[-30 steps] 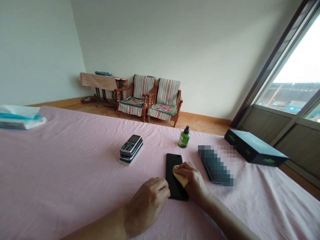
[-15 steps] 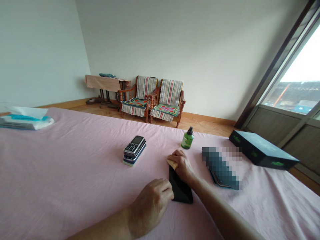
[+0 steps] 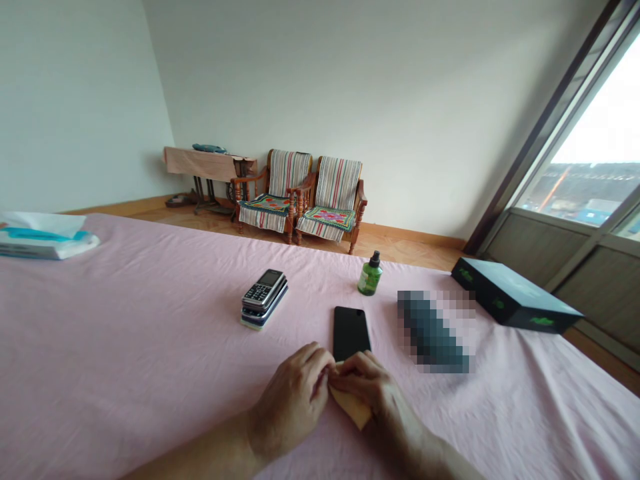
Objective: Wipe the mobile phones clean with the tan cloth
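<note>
A black smartphone (image 3: 351,332) lies on the pink sheet in front of me, its near end hidden by my hands. My right hand (image 3: 380,393) is closed on a pale yellow cloth (image 3: 354,408), part of which hangs out below the fingers. Beside it, my left hand (image 3: 295,393) has its fingers pinched together at the cloth's left side, and the fingertips of both hands meet there. Farther left sits a stack of phones (image 3: 264,299) with a silver keypad phone on top. Beyond the smartphone stands a green spray bottle (image 3: 369,277) with a black top.
A blurred-out dark object (image 3: 434,333) lies on the pink sheet (image 3: 150,333) to the right. Behind it is a black box (image 3: 515,297). At far left lies a pack of tissues (image 3: 50,240). Two wooden chairs (image 3: 330,217) and a cloth-covered table (image 3: 200,163) stand by the wall.
My right hand has drawn back toward me with the cloth, from the phone's far end to its near end. My left hand has shifted slightly up, and the phone's upper part now shows.
</note>
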A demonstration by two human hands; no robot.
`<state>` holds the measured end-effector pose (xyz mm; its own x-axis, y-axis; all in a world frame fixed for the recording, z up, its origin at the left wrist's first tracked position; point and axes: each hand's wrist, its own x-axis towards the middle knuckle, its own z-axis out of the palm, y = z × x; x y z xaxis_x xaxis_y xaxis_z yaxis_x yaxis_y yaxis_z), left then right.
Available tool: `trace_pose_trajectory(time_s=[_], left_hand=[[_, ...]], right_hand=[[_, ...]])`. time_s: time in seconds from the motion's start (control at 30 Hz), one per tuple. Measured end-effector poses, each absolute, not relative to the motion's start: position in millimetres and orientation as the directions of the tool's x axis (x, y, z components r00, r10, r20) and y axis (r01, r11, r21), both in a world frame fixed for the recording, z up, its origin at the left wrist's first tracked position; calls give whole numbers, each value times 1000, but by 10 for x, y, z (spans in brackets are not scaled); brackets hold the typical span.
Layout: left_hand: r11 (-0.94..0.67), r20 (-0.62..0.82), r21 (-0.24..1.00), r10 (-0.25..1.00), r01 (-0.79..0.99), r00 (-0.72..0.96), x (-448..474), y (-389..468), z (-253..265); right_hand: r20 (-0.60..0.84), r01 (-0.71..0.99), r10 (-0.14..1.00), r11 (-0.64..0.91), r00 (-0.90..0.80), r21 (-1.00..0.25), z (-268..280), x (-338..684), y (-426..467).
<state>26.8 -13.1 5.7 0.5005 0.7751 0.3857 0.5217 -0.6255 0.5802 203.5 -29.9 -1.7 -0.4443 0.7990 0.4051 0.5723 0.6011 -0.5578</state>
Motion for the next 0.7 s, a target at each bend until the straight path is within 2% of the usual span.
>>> trace_pose_trajectory(time_s=[0.4,0.7], left_hand=[[-670,419,580,734,464,535,240,-80,-15],[-649,381,600,746,467,547,237,-55,4]], right_hand=[[441,594,772,635,-458,-493,-133,2432,-522],[421,627,734,676,-533,-387,-81,2094,-434]])
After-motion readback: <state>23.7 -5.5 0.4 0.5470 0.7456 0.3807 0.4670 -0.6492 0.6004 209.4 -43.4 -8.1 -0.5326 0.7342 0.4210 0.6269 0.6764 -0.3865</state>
